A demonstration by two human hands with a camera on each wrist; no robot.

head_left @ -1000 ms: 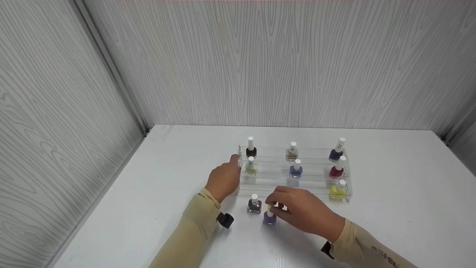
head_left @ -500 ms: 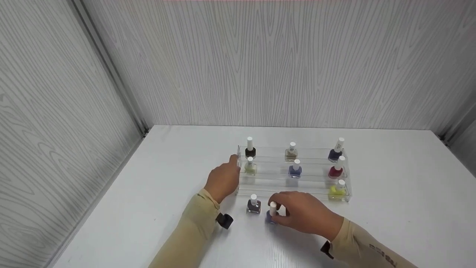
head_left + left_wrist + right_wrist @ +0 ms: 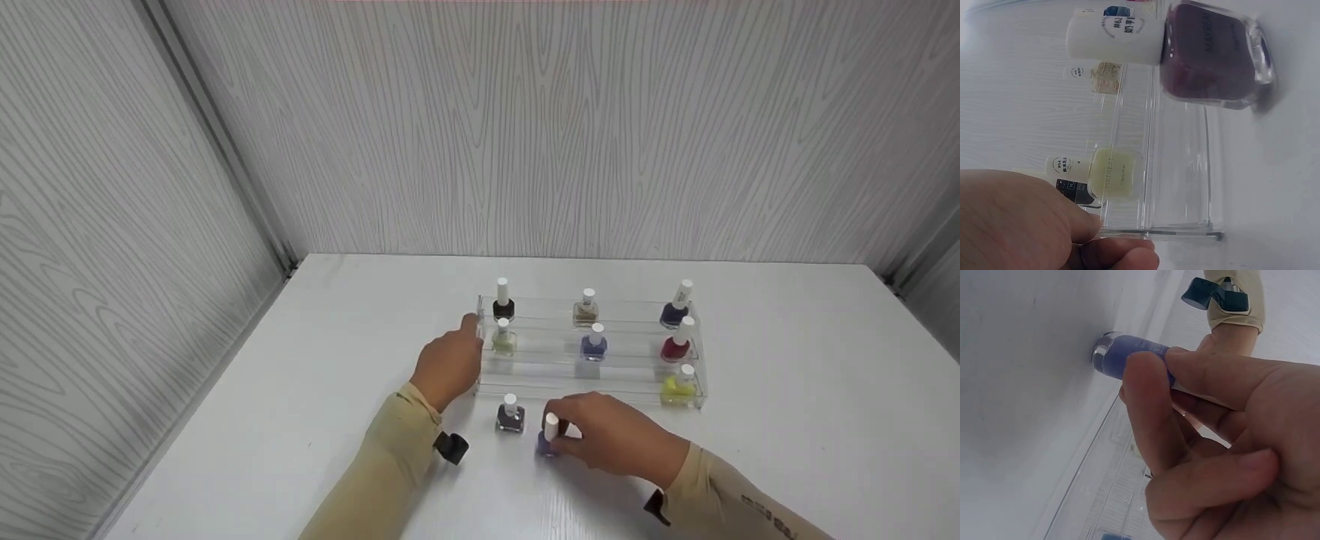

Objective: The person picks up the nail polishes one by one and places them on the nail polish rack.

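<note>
My right hand [image 3: 561, 436] grips a lilac nail polish bottle [image 3: 547, 441] with a white cap, standing on the white table in front of a clear tiered rack [image 3: 637, 394]. In the right wrist view my right hand's [image 3: 1151, 382] thumb and fingers curl round the lilac bottle [image 3: 1129, 360]. My left hand [image 3: 466, 341] rests against the rack's left end, fingers loosely bent, holding nothing. The left wrist view shows my left hand [image 3: 1123, 247] by the rack's end wall [image 3: 1185, 232], with a pale green bottle [image 3: 1112, 174] just beyond. A dark mauve bottle [image 3: 510, 417] stands left of the lilac one.
Several bottles stand on the rack's steps: black [image 3: 502, 306], beige [image 3: 586, 311] and navy [image 3: 674, 313] at the back, blue [image 3: 593, 346] and red [image 3: 675, 348] in the middle, yellow [image 3: 677, 388] in front. Grey walls enclose the white table [image 3: 787, 420] on three sides.
My right hand has closed round the lilac bottle and drawn slightly down and toward me. The left hand has stayed at the rack's end.
</note>
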